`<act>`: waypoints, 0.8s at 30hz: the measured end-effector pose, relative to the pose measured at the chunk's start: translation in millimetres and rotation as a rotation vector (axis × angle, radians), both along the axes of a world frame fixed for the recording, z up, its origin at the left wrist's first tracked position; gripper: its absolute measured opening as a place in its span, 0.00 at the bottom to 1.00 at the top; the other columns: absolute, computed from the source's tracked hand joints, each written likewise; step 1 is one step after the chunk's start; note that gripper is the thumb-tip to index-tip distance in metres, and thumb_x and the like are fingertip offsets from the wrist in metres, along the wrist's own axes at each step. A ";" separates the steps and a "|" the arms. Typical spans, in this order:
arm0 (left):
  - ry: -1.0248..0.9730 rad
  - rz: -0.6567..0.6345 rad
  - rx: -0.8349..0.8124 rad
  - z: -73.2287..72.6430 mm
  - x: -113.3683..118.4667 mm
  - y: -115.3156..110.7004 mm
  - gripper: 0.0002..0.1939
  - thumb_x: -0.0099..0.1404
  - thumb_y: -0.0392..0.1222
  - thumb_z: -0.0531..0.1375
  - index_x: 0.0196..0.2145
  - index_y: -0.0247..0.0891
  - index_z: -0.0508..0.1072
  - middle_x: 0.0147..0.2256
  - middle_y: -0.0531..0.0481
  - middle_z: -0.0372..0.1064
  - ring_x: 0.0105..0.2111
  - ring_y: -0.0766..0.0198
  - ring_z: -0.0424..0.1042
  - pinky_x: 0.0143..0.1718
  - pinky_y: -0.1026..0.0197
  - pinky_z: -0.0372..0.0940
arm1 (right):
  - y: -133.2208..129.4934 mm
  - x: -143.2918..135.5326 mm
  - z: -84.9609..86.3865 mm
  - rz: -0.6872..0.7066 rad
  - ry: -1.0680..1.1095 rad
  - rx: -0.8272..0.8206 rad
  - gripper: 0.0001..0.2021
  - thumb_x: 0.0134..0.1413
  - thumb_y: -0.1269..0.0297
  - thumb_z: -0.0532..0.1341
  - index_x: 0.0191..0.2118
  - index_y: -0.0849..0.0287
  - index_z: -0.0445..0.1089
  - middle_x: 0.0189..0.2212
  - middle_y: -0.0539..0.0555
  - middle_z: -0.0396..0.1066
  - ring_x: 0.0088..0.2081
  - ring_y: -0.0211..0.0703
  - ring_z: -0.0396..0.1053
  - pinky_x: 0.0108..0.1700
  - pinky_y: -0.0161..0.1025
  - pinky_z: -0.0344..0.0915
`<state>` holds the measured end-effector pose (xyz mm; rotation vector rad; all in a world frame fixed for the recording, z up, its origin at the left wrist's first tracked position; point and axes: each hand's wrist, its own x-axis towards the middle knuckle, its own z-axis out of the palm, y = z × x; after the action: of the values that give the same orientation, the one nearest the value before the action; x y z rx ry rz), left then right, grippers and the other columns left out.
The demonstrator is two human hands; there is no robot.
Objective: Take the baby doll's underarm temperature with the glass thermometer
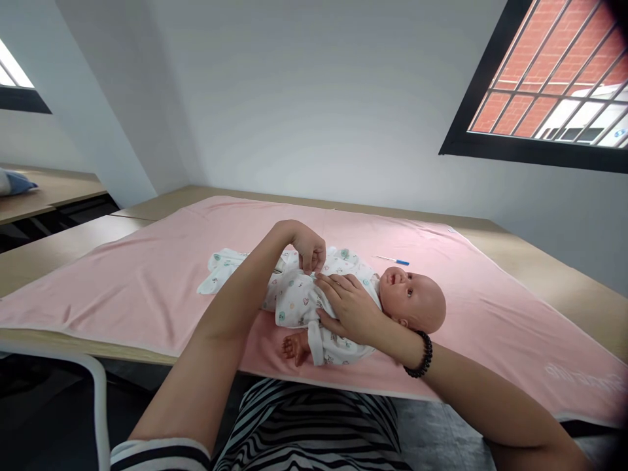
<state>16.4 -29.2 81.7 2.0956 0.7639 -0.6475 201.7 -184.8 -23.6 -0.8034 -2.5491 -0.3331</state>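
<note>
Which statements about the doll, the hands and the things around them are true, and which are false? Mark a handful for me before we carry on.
1. The doll lies on the pink cloth. True.
2. The right hand rests on the doll's patterned garment. True.
3. The dark bracelet is worn on the left wrist. False: it is on the right one.
4. The left hand is well away from the garment. False: its fingertips are at the garment, close to the right hand.
5. The blue-ended stick lies on the cloth, held by neither hand. True.
6. The doll's head points to the person's left. False: it points to the right.
</note>
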 end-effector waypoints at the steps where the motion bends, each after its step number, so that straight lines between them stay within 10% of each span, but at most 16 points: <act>1: -0.002 0.005 0.014 0.5 0.0 -0.7 0.17 0.45 0.45 0.71 0.36 0.42 0.82 0.33 0.51 0.80 0.39 0.55 0.75 0.52 0.53 0.68 | 0.1 0.0 -0.2 -0.006 -0.001 0.000 0.26 0.68 0.57 0.55 0.64 0.70 0.59 0.63 0.67 0.64 0.59 0.58 0.61 0.58 0.56 0.60; 24: -0.012 0.014 0.095 6.0 -0.2 -7.5 0.08 0.48 0.42 0.70 0.28 0.39 0.79 0.28 0.55 0.76 0.39 0.59 0.71 0.59 0.57 0.59 | -3.9 0.3 5.1 -0.114 -0.055 -0.055 0.30 0.68 0.52 0.53 0.67 0.68 0.57 0.58 0.67 0.63 0.57 0.60 0.60 0.57 0.55 0.58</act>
<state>16.2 -36.7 87.7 2.1768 0.8155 -0.6007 202.0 -188.7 -18.5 -0.9759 -2.5790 -0.3272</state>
